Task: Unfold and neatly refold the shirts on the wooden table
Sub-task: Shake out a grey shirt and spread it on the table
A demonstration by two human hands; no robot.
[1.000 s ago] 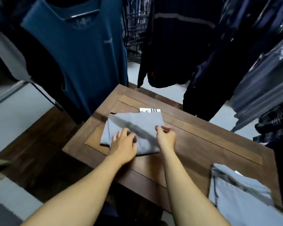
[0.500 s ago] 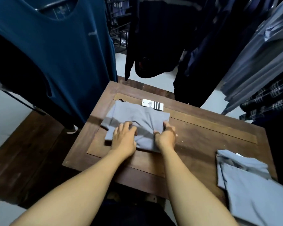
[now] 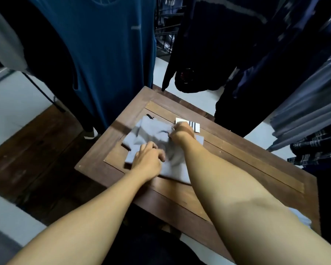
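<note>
Fingers (image 3: 174, 131) of the right hand (image 3: 182, 133) are clenched on the far part of the grey shirt (image 3: 151, 131), bunching the cloth near what looks like its neck edge. Fingers (image 3: 154, 148) of the left hand (image 3: 147, 160) are curled down onto the near half of the same shirt. They seem to gather a fold under their tips, though motion blur hides the exact grasp.

The shirt lies rumpled and partly folded on the wooden tabletop (image 3: 237, 169), spread beneath and between both sets of fingers. One corner reaches out leftward past the left fingers, and the near edge runs under the right forearm.

Just beyond the right fingers, close against the knuckles, lies a white tag (image 3: 196, 127) with black stripes; whether it is fastened to the shirt cannot be told. Well to the right of the fingers and nearer the person, a second pale shirt (image 3: 302, 219) shows at the tabletop's edge, mostly hidden by the right forearm.

Beyond the fingers a blue sleeveless top (image 3: 107, 54) hangs to the left and dark garments (image 3: 218, 44) hang straight ahead. Grey garments (image 3: 304, 104) and a plaid one (image 3: 317, 146) hang off to the right. Left of the left fingers, past the tabletop's edge, is dark wooden floor (image 3: 36, 150).
</note>
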